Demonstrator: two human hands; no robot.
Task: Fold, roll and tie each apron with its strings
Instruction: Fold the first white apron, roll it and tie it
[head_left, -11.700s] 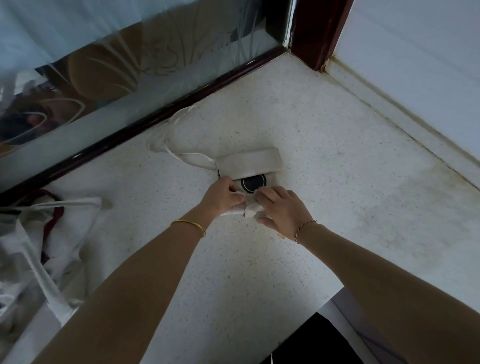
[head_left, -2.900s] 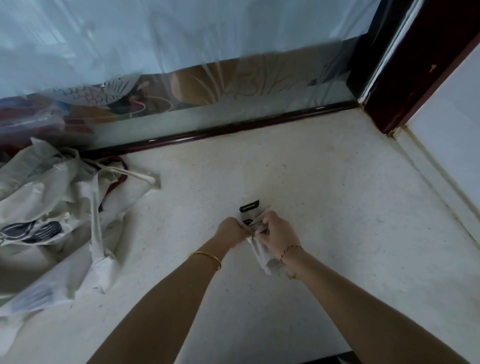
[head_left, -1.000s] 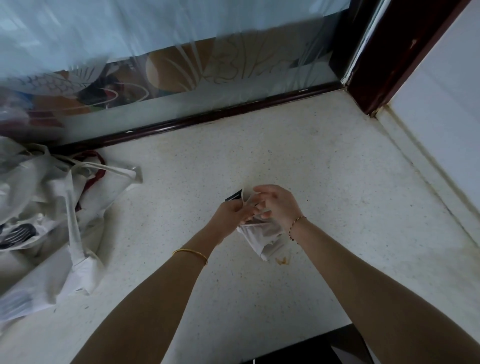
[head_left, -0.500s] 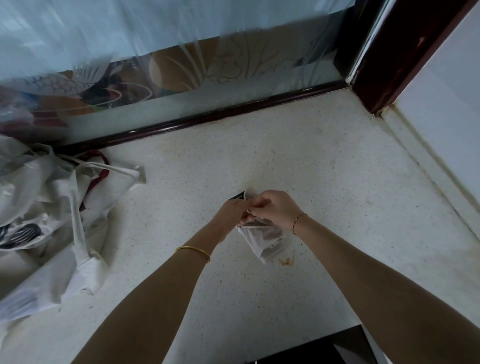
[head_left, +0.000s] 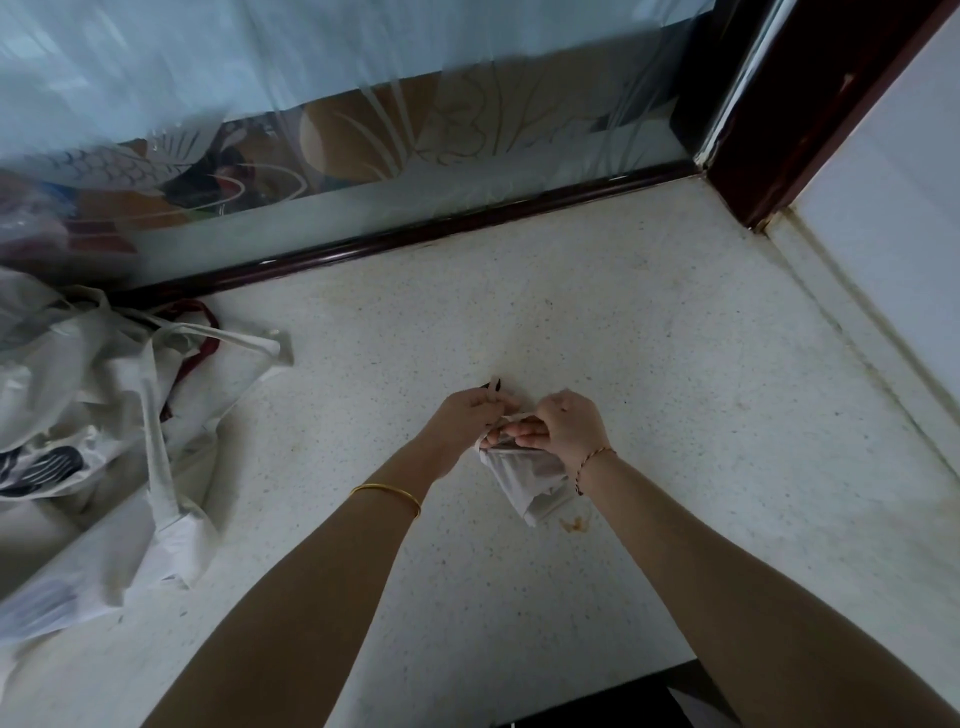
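While the rolled white cloth apron (head_left: 530, 480) is held over the speckled pale surface (head_left: 701, 364), the left hand (head_left: 467, 421) has its grip pinched on the thin white string (head_left: 515, 415) and the right hand (head_left: 571, 428) has its grip clasped round the roll; tying seems underway, so next the knot needs pulling snug.

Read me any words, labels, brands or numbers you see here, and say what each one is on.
No text can be read.
Rolled apron: black patch beside the left hand, too small to read.
Apron pile: dark print with pale stripes, no legible letters.
Glass panel: frosted fish and plant patterns, no words.
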